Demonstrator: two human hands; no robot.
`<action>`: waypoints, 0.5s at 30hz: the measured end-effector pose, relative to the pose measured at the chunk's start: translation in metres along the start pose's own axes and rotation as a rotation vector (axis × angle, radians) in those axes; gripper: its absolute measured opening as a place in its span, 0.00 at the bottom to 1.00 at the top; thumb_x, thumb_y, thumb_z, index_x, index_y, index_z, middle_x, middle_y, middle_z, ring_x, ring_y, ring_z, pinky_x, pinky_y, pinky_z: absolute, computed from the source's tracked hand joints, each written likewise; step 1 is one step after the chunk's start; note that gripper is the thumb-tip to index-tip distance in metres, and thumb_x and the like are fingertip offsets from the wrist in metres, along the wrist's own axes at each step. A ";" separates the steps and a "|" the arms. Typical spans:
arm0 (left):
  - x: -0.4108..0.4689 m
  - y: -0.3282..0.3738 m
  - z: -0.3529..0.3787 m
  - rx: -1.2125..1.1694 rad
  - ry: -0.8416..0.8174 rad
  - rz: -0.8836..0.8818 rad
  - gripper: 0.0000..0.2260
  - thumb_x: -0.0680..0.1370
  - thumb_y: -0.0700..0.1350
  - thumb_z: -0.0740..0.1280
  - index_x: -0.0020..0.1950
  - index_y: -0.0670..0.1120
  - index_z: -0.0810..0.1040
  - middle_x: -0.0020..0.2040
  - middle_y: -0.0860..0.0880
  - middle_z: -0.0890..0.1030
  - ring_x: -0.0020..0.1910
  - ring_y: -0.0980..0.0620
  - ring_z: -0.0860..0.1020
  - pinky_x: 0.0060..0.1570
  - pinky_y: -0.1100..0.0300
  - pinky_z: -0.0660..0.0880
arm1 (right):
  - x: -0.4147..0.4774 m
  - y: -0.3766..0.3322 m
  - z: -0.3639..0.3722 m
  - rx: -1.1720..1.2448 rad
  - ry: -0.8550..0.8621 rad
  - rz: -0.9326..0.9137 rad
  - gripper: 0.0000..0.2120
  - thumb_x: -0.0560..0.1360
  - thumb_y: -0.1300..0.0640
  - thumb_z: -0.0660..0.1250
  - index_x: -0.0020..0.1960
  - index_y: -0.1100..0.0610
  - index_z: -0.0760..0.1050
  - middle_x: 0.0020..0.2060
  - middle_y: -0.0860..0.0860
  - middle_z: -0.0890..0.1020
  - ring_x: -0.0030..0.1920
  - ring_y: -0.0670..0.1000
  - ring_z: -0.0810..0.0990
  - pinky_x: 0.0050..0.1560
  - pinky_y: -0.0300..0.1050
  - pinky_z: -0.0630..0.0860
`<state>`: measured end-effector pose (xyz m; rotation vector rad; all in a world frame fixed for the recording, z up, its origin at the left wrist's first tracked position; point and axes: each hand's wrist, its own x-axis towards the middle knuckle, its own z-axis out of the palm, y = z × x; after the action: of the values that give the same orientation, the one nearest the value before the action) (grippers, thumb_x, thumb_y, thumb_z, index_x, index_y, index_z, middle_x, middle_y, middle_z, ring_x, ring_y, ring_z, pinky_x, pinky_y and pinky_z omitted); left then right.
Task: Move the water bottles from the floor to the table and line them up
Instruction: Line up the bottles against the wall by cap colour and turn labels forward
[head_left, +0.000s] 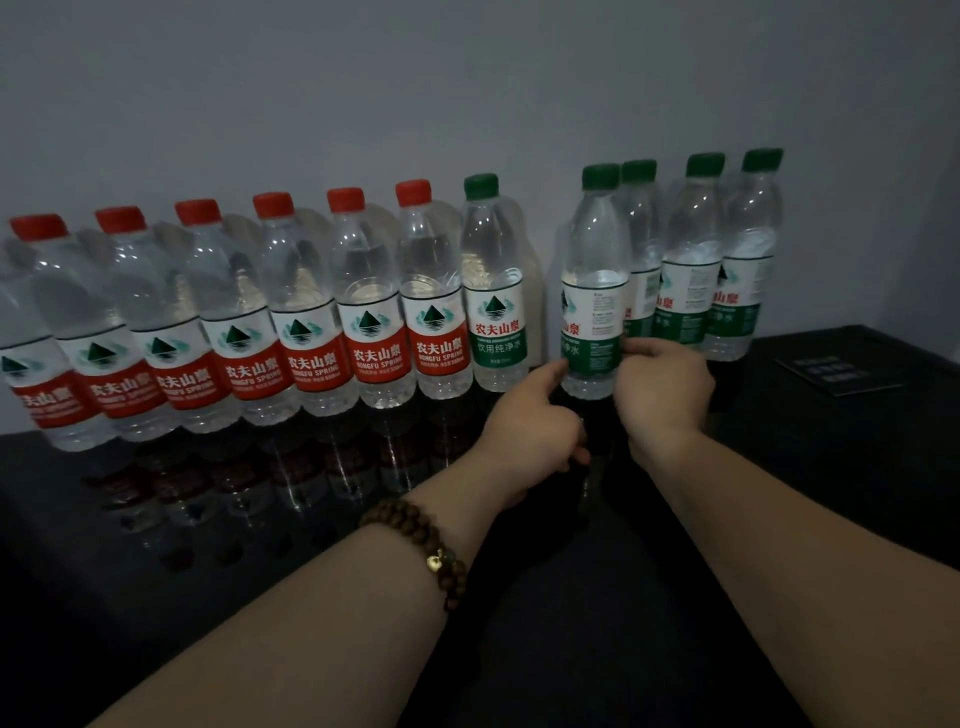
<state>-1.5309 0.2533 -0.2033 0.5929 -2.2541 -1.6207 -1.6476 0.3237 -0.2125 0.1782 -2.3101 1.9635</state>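
Green-capped water bottle (593, 291) stands upright on the black table (779, 493) between the hands, right hand (665, 395) gripping its label with curled fingers, left hand (535, 421) touching it with one straight index finger.

One view only, worn on the person's head, facing forward and tilted down across a dark glossy table (857, 441) toward a grey wall (467, 78) that fills the upper third. It sits close: both forearms enter from the bottom edge and reach to mid-frame, where the left hand (535, 421) and right hand (665, 384) meet at a green-capped bottle (595, 291). The wide lens bows the row of bottles (306, 312), so those at the left edge lean outward
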 end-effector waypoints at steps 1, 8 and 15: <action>-0.001 0.000 -0.001 -0.003 -0.011 -0.002 0.39 0.74 0.29 0.65 0.82 0.53 0.61 0.57 0.62 0.74 0.31 0.52 0.83 0.25 0.62 0.74 | 0.001 0.000 0.000 0.000 0.007 0.013 0.20 0.71 0.60 0.61 0.54 0.47 0.86 0.47 0.45 0.85 0.45 0.50 0.83 0.44 0.44 0.79; 0.002 -0.006 -0.002 -0.067 0.103 0.029 0.33 0.74 0.27 0.64 0.77 0.48 0.70 0.68 0.50 0.78 0.28 0.48 0.82 0.25 0.60 0.75 | 0.000 -0.001 0.000 -0.058 -0.037 -0.007 0.18 0.70 0.58 0.61 0.52 0.45 0.85 0.38 0.41 0.79 0.42 0.52 0.81 0.46 0.48 0.82; 0.007 -0.008 -0.003 -0.075 0.020 0.025 0.37 0.73 0.27 0.65 0.78 0.52 0.69 0.46 0.57 0.81 0.30 0.45 0.82 0.28 0.58 0.77 | 0.005 0.002 -0.001 -0.052 -0.014 0.003 0.11 0.73 0.59 0.65 0.49 0.48 0.84 0.42 0.43 0.83 0.41 0.47 0.81 0.39 0.43 0.77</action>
<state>-1.5347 0.2450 -0.2098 0.5567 -2.1673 -1.6718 -1.6529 0.3247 -0.2136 0.1848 -2.3688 1.9071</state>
